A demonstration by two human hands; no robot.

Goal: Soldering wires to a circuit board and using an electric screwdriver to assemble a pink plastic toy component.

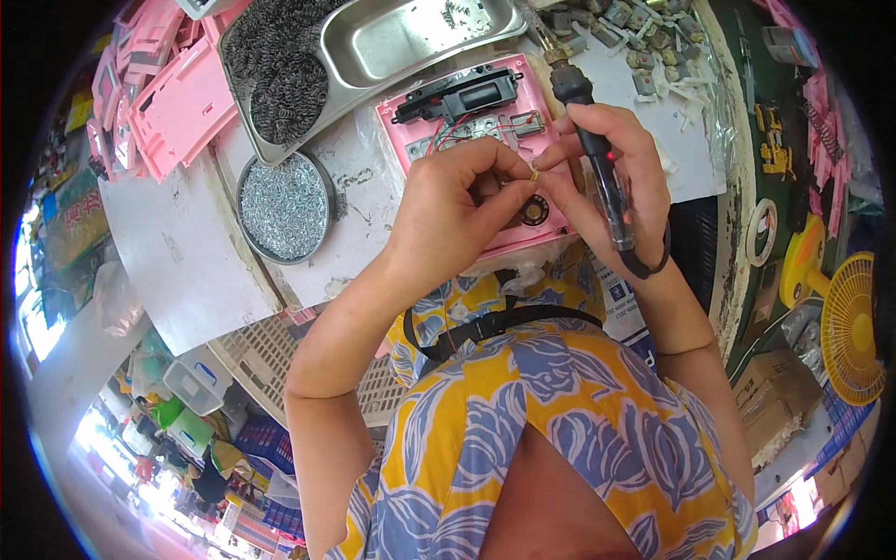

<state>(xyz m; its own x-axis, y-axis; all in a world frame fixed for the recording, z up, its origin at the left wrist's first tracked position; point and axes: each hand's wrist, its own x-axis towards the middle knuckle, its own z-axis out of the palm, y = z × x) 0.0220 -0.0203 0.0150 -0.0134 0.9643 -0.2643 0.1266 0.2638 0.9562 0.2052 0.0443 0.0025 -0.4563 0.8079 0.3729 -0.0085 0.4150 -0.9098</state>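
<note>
A pink plastic casing [499,245] lies in front of me, holding a long black part [457,98], metal plates, thin red and green wires [439,137] and a round black part [534,211]. Over its lower half, my left hand [462,201] pinches a thin yellowish strand [535,175], perhaps a wire end. My right hand [621,173] grips a soldering iron [597,149] with a black collar and clear handle, its metal tip pointing away from me. The right thumb and index finger meet the left fingertips at the strand. Fingers partly hide the casing's middle.
To the left stand a round tin of small screws [284,207] and a metal tray [350,89] with dark springs. Pink plastic shells [182,112] are piled at the far left. Small metal parts [644,56] lie at the far right. A yellow fan [847,327] is on the right.
</note>
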